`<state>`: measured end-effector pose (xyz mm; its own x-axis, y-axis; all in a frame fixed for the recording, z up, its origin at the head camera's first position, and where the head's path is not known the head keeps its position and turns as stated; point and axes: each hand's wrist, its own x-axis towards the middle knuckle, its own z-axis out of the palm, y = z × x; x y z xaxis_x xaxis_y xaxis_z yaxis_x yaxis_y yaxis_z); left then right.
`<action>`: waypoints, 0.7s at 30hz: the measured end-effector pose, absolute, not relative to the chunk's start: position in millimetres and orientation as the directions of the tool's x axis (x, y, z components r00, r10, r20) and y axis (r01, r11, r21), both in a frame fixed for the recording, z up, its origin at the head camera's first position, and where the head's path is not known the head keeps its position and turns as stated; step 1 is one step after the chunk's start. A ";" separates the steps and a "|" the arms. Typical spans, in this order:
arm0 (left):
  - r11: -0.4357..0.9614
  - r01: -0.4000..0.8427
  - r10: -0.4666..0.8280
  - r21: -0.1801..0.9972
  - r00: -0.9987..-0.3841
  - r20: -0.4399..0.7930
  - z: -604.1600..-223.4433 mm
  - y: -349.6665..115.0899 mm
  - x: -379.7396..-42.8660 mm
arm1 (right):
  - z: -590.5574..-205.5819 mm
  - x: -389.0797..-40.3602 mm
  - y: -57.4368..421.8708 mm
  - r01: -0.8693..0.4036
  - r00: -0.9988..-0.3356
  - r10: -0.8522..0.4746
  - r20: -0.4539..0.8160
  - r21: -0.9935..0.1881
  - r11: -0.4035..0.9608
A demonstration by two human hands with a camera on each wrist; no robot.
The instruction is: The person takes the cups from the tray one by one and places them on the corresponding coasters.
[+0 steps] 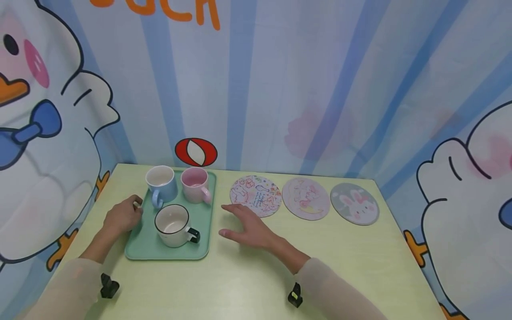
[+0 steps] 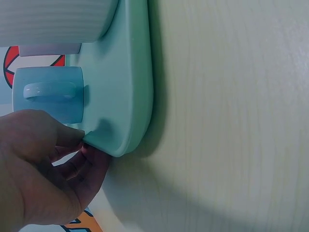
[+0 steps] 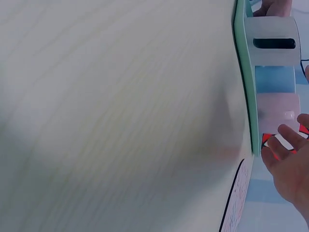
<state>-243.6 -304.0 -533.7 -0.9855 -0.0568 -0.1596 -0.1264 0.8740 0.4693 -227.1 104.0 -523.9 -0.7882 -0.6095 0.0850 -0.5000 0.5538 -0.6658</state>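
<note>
A green tray (image 1: 148, 251) carries a blue mug (image 1: 165, 186), a pink mug (image 1: 194, 189) and a cream mug (image 1: 172, 226) with a dark rim and black handle. At the tray's left edge, my left hand (image 1: 123, 215) pinches the rim between thumb and fingers, as the left wrist view shows up close. My right hand (image 1: 252, 227) hovers right of the tray, thumb and fingers spread and relaxed, holding nothing. Just behind it lies a round floral coaster (image 1: 258, 195), partly covered by the hand in the head view.
Farther right along the back of the table (image 1: 256, 289) lie a pink round coaster (image 1: 306, 198) and a grey coaster with a white bunny (image 1: 354, 204). A striped blue curtain (image 1: 264, 89) with cartoon ducks hangs behind the table's back edge.
</note>
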 end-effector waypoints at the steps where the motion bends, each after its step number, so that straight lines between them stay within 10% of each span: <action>1: 0.873 -0.128 -0.057 0.470 -0.985 -0.162 -533.7 -303.7 -243.8 | -523.7 -226.5 101.5 -0.502 -0.784 -0.615 0.087 -0.672 0.545; 21: 0.880 -0.128 -0.057 0.458 -0.985 -0.165 -530.7 -303.0 -242.7 | -523.7 -213.0 46.1 -0.418 -0.721 -0.684 0.109 -0.857 0.303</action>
